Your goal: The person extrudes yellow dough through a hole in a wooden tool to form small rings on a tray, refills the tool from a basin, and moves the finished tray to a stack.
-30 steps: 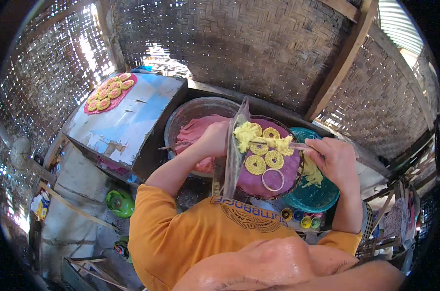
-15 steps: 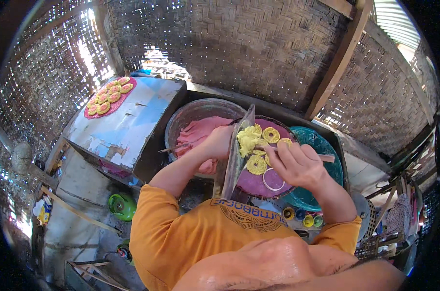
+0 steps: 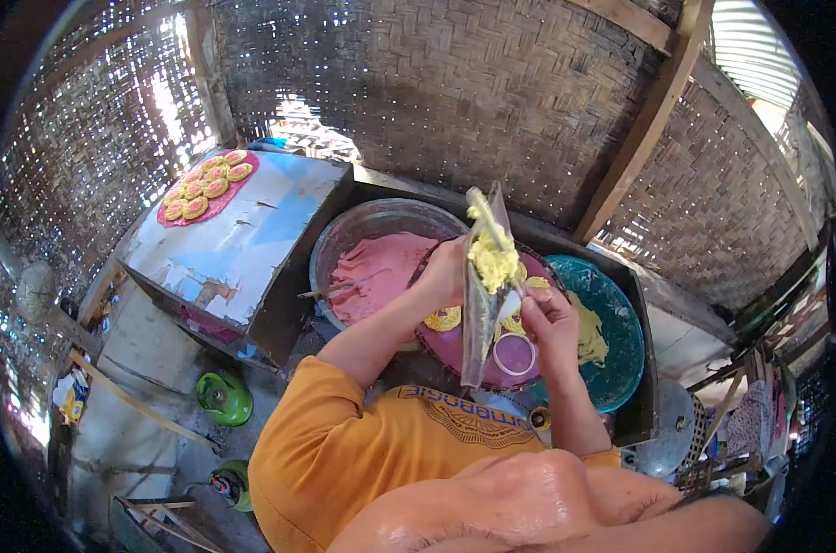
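My left hand [image 3: 444, 269] is closed on a grey board [image 3: 476, 341], held tilted over a round pink tray [image 3: 455, 355]. A lump of soft yellow dough [image 3: 494, 264] sits on the board. Across its upper part lies a dough-smeared flat wooden stick [image 3: 486, 217]. At the board's right side my right hand [image 3: 553, 323] pinches a pale thin piece [image 3: 509, 306] whose kind I cannot make out. Flat yellow dough rounds [image 3: 443, 319] lie on the tray, partly hidden by the board and hands. A white ring [image 3: 515, 354] shows below my right fingers.
A large basin [image 3: 330, 235] of pink dough stands left of the tray, with a stick in it. At right is a teal basin [image 3: 627, 359] with yellow dough. Pink-topped yellow pieces [image 3: 208, 182] lie on a worn box top [image 3: 243, 217]. Green gas cylinders [image 3: 224, 398] stand at lower left.
The board has moved right and turned more edge-on. The wooden stick has left my right hand and now rests on the board. My right hand has shifted lower, uncovering the teal basin's yellow dough.
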### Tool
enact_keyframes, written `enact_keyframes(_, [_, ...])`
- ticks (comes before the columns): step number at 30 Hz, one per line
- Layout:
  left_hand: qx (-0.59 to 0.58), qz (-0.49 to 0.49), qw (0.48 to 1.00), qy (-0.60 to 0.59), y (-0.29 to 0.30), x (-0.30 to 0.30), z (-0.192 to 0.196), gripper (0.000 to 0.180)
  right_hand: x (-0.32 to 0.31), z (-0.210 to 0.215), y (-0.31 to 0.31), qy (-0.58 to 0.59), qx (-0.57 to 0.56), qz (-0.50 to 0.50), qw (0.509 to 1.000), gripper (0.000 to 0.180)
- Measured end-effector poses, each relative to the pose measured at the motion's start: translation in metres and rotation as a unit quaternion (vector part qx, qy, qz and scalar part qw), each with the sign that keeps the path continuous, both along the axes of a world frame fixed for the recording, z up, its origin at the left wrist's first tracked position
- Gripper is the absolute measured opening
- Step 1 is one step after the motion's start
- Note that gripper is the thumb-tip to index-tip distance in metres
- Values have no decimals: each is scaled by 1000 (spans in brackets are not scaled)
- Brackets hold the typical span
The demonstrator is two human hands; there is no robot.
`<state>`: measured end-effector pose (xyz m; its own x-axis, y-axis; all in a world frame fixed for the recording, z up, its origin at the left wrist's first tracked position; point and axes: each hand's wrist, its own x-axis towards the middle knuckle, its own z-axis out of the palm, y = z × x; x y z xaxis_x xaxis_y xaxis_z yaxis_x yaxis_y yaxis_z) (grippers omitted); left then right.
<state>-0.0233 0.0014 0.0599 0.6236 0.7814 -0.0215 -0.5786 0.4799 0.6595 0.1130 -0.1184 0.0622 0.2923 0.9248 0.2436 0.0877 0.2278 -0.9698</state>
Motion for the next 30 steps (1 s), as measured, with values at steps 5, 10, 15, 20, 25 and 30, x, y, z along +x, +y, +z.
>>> enact_keyframes(5, [96,-54,990,-93,36,-32,-23,29,45,-18,-26,-179,26,-53,982,14])
enact_keyframes(10, [343,88,922,156,7,-17,-2,26,47,4,-12,-352,196,-212,890,13])
enact_keyframes(15, [70,-163,964,-198,51,-5,-36,29,25,12,-13,-555,301,-212,746,18])
enact_keyframes(20, [113,-110,976,-153,90,-7,-63,30,27,4,-29,-413,249,-66,874,18])
enact_keyframes(25, [107,10,992,61,21,5,-6,31,41,16,2,-482,233,-257,804,19])
enact_keyframes(30, [282,66,953,87,44,12,-39,31,39,7,-7,-549,270,-203,765,21])
